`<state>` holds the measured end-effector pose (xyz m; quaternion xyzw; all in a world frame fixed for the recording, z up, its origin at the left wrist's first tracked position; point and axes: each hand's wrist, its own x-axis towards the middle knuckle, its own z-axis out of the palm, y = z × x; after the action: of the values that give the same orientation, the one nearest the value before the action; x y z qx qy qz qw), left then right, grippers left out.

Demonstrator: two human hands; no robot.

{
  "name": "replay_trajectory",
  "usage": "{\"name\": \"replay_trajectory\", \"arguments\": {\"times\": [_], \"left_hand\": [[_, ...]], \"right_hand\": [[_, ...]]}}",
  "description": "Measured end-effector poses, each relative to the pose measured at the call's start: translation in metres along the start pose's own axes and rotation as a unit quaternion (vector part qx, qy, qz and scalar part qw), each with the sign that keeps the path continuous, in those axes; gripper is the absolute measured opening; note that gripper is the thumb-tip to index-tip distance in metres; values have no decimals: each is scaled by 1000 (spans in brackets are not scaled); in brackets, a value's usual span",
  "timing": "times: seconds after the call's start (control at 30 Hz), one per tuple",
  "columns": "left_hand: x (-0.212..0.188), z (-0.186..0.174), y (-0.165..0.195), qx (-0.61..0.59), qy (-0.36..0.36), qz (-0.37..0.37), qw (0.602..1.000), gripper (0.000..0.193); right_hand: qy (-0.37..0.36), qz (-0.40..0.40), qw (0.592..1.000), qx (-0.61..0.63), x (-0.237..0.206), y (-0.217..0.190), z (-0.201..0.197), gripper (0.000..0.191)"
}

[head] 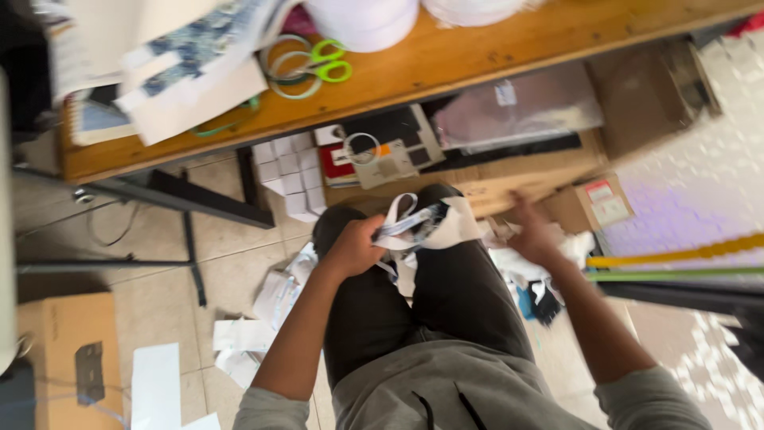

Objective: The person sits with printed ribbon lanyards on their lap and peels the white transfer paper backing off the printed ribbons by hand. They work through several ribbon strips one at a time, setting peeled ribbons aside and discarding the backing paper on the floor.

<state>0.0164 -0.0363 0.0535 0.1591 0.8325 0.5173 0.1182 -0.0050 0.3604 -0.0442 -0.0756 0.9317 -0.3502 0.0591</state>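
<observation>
A small brown cardboard box (593,205) with a pale rectangular label edged in red lies on the floor at about three o'clock from the knees, just beyond the right hand (535,236). At twelve o'clock, under the wooden table (446,64), flat packets are stacked: a dark one with pale squares (406,137), a glossy pinkish plastic sleeve (517,107), and a red and white carton (334,163). A cluster of small white boxes (290,175) stands at eleven o'clock. A larger brown box (68,358) with a dark patch sits at eight o'clock.

The left hand (354,247) is closed in a fist around a bundle of white fabric or paper (426,223) with dark blue printed strips, held over the left knee. The right hand reaches to two o'clock into the clutter, fingers spread and blurred; whether it grips anything cannot be told.

On the table top lie green-handled scissors (322,64), a white roll (362,20) and patterned paper sheets (191,56). White scraps (255,326) litter the tiled floor at nine o'clock. Yellow and green rods (676,263) cross at three o'clock. Black metal table legs (191,199) run at ten o'clock.
</observation>
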Motion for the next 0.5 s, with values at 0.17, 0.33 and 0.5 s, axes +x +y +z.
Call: {"name": "replay_trajectory", "arguments": {"times": [0.17, 0.33, 0.5], "left_hand": [[-8, -32, 17, 119, 12, -27, 992, 28], [-39, -66, 11, 81, 35, -100, 991, 31], [-57, -58, -10, 95, 2, -169, 981, 36]], "right_hand": [[-14, -338, 937, -90, 11, -99, 35, 63], [17, -241, 957, 163, 25, -79, 23, 50], [117, -125, 926, 336, 38, -26, 10, 13]]}}
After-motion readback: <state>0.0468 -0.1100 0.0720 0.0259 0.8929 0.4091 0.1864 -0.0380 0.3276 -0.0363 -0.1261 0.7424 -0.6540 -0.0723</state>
